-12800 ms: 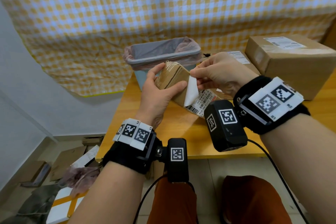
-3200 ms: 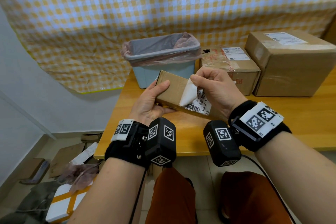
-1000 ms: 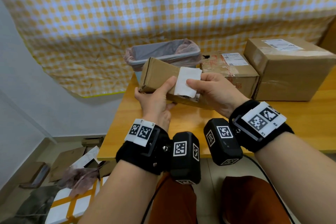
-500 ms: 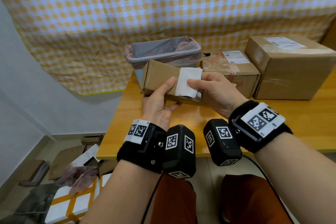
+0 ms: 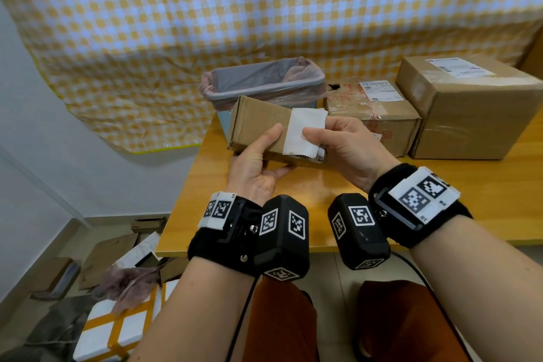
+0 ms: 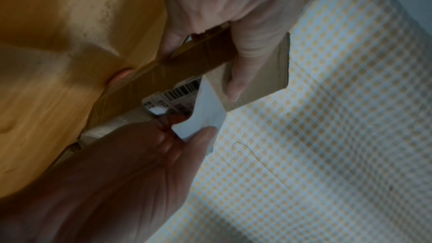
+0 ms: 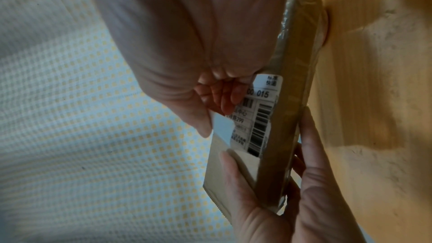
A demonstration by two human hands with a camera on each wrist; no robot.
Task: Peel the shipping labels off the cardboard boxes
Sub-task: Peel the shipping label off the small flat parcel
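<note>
A small flat cardboard box [image 5: 255, 120] is held up over the wooden table's near left part. My left hand [image 5: 264, 156] grips its near end, thumb on top and fingers underneath. The white shipping label [image 5: 304, 134] is folded back off the top face, blank side up, and stays stuck along the box's near edge. My right hand [image 5: 317, 137] pinches the loose flap between thumb and fingers. In the right wrist view the printed barcode side of the label [image 7: 257, 117] lies against the box [image 7: 287, 99]. The left wrist view shows the flap [image 6: 205, 110] and the box [image 6: 264, 73].
A lined blue waste bin [image 5: 264, 79] stands just behind the held box. A medium taped box [image 5: 379, 114] and a large box [image 5: 470, 114], each with a label on top, sit at the right on the table [image 5: 440, 200]. Cardboard scraps [image 5: 117, 273] litter the floor at left.
Over the last seconds the box came up off the table and more of the label was folded back. In the last second both hands and the box barely moved.
</note>
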